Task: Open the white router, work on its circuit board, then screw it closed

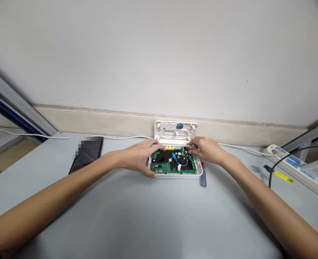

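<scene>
Head view: the opened case (177, 176) sits toward the far side of the desk (153, 216), its green board (163, 167) facing up. On its far side the lid (172, 132) stands tilted up in front of the skirting (107, 124), so room there is tight. Beyond the right edge, a screwdriver (203, 179) lies just beside the case, pointing far; farther right, well apart, is the power strip (291, 162). A phone (89, 153) lies well to the left. Widest room is on the near side, where the desk spreads between the forearms.

Both forearms reach in from the near corners and converge on the case. The left hand (140, 157) straddles its left end, grip spread wide, thumb at the near corner and fingers over the far edge, holding it. The right hand (209, 149) bends over the far right corner, fingers curled, thumb and fingertips close together at the board's edge; whether they pinch anything, I cannot tell.
</scene>
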Motion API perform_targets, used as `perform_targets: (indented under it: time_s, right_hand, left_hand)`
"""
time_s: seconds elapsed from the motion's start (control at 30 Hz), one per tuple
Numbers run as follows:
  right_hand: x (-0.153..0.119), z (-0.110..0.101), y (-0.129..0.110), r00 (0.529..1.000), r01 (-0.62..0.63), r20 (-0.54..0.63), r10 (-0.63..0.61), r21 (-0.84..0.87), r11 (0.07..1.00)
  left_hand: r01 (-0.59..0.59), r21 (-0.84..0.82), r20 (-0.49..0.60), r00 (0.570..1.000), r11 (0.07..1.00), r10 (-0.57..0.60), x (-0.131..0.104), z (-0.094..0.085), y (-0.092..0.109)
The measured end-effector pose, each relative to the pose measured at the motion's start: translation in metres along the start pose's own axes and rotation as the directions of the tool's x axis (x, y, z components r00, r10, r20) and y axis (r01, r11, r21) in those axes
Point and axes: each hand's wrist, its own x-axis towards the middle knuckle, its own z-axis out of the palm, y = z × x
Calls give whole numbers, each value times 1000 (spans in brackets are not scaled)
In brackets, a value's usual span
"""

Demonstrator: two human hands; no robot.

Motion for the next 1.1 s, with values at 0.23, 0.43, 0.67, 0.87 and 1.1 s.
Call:
perform_targets:
  time_s: [0.23, 0.43, 0.67, 0.87, 1.1]
  right_hand:
    - [-1, 0, 0, 999, 44, 6, -44, -59, 997]
    - [-2, -3, -3, 999, 25, -35, -25, 2, 1000]
    - [-10, -5, -24, 961, 274, -86, -262, 209, 939]
    - [-8, 8, -28, 940, 339, -49, -337, 243, 909]
    - [-8, 13, -28, 948, 316, -48, -315, 266, 911]
  left_hand:
    - [-14, -12, -8, 1000, 1000, 14, 0, 1, -2]
    - [-14, -17, -4, 1000, 1000, 14, 0, 1, -2]
    - [-68, 17, 1, 998, 998, 68, -2, 0, -4]
    - [-236, 45, -155, 958, 971, 240, 6, 17, -1]
    - [-277, 56, -229, 932, 959, 282, 12, 30, -5]
